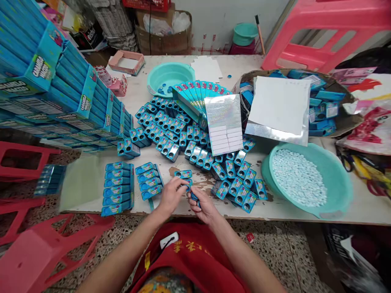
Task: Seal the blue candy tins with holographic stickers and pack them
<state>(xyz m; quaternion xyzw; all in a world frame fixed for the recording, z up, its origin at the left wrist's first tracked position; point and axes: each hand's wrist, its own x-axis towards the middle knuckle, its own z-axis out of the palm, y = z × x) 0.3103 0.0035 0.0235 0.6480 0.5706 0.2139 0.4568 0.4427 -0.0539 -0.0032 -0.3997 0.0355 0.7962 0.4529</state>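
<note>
My left hand (171, 195) and my right hand (204, 205) meet at the near edge of the table (91, 179). Both are closed on one small blue candy box (188, 188), the left pinching its upper end, the right holding its lower end. Another small blue box (183, 173) lies flat just beyond my fingers. Two neat rows of closed blue boxes (118, 188) lie to the left. A big heap of open blue boxes (183, 134) spreads across the middle of the table.
A teal basin of white tablets (301, 179) stands at the right. Stacked blue cartons (61, 89) rise at the left. Shiny foil bags (225, 122), an emptier teal basin (168, 77) and a basket of blue boxes (320, 106) lie farther back. Red stools (36, 252) stand on the floor.
</note>
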